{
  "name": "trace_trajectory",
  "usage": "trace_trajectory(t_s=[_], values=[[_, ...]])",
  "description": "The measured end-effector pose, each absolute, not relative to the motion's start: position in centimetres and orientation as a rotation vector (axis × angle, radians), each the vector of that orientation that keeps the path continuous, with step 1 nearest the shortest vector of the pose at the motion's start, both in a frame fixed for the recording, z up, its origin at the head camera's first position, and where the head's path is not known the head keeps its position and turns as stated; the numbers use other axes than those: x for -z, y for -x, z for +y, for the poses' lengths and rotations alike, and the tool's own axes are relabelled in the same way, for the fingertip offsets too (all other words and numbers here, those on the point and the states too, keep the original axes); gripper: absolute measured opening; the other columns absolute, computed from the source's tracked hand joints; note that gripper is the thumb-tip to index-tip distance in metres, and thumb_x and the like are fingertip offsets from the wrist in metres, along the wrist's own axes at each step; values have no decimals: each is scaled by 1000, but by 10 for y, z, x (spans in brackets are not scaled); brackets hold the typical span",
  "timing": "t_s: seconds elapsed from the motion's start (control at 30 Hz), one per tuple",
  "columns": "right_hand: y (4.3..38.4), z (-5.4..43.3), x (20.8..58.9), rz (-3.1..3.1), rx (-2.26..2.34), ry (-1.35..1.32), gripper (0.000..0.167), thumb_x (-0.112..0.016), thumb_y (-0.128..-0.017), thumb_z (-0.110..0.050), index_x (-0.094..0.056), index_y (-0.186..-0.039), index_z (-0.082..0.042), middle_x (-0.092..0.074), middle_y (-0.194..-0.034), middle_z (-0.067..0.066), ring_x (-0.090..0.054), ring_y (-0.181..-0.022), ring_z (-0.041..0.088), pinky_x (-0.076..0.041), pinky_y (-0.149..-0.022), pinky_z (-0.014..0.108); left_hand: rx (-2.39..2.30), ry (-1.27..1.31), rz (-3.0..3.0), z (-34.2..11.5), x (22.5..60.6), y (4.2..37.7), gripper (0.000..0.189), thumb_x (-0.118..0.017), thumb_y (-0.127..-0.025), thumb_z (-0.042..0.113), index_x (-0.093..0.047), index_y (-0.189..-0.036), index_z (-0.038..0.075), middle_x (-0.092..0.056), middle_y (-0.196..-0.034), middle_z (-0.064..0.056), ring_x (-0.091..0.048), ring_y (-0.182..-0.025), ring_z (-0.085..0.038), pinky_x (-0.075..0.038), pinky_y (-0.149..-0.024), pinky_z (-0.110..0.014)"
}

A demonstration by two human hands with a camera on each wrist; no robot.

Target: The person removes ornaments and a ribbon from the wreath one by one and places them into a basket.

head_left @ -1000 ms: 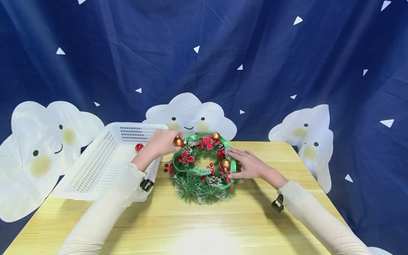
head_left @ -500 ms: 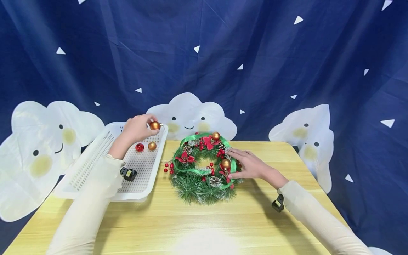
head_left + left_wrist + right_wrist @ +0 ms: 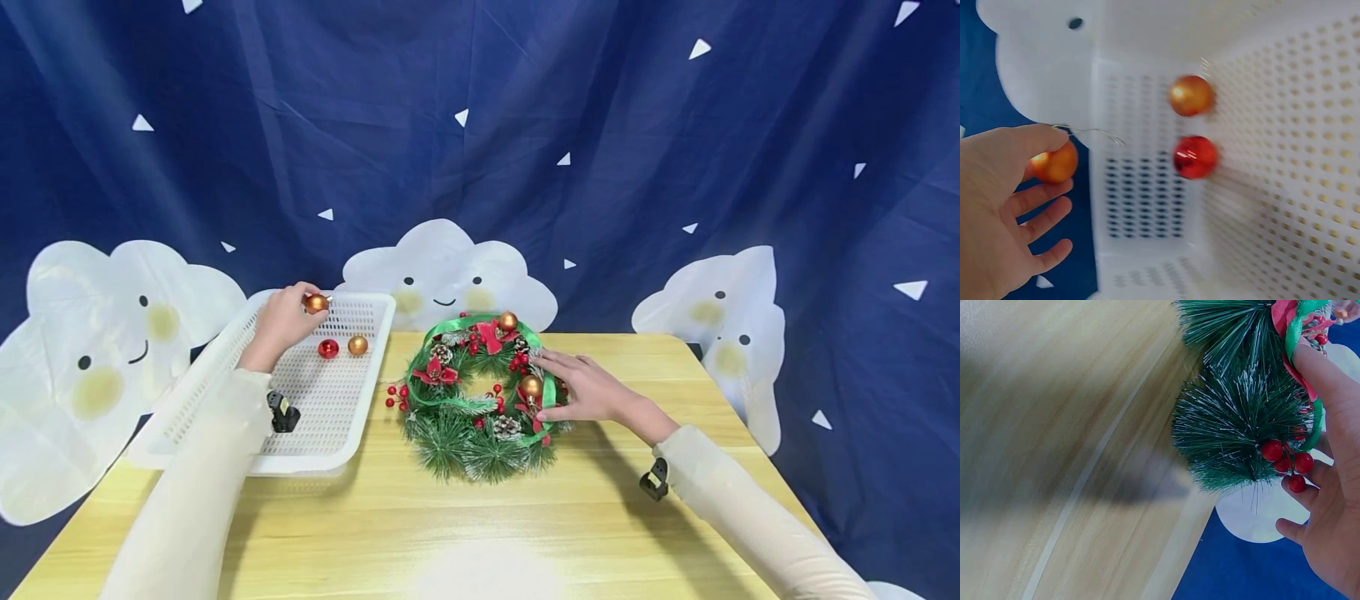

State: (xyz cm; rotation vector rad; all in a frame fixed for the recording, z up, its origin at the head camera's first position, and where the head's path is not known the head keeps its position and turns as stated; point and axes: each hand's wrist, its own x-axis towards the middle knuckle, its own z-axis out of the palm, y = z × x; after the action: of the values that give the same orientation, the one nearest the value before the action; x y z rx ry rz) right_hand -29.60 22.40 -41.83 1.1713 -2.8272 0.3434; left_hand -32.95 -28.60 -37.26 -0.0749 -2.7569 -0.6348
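Observation:
Between thumb and fingers my left hand (image 3: pixel 286 319) pinches an orange-gold Christmas bauble (image 3: pixel 1055 164), held up over the far part of the white plastic basket (image 3: pixel 386 325). Thin wire trails from the bauble's top in the left wrist view. Inside the basket lie a red bauble (image 3: pixel 328 348) and a gold bauble (image 3: pixel 357 344), side by side. My right hand (image 3: pixel 588 387) rests on the right side of a green Christmas wreath (image 3: pixel 450 442), its thumb and fingers spread over the edge. Red berries (image 3: pixel 1288 464) on the wreath sit by those fingers.
The wreath carries a green ribbon (image 3: pixel 551 390), gold baubles (image 3: pixel 531 386), red flowers (image 3: pixel 437 372) and pinecones (image 3: pixel 507 427). It lies on a wooden table (image 3: pixel 465 533), right of the basket. A dark blue curtain (image 3: pixel 480 150) with white clouds hangs behind.
My left hand has carried the bauble from the wreath's upper left edge leftward over the basket, uncovering the gold bauble inside. My right hand has stayed on the wreath.

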Motion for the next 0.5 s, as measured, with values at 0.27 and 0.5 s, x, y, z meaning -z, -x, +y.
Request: trace_trajectory(t_s=[0.27, 0.5], values=[[296, 224, 418, -2840, -341, -1158, 96, -76, -82, -60, -42, -155, -8, -40, -160, 21, -42, -145, 43, -33, -113, 68, 639, -35, -2742, -305, 405, 335, 45, -63, -92, 15, -52, -128, -9, -59, -122, -36, -58, -110, -55, -45, -89, -64], [296, 226, 420, -2806, -336, -1170, 96, -76, -82, -61, -43, -154, -7, -41, -159, 21, -43, -144, 42, -34, -111, 68, 669, -115, -2800, -316, 424, 334, 44, -60, -96, 17, -48, -127, -12, -56, -119, -37, -54, -111, -58, -45, -88, -66]])
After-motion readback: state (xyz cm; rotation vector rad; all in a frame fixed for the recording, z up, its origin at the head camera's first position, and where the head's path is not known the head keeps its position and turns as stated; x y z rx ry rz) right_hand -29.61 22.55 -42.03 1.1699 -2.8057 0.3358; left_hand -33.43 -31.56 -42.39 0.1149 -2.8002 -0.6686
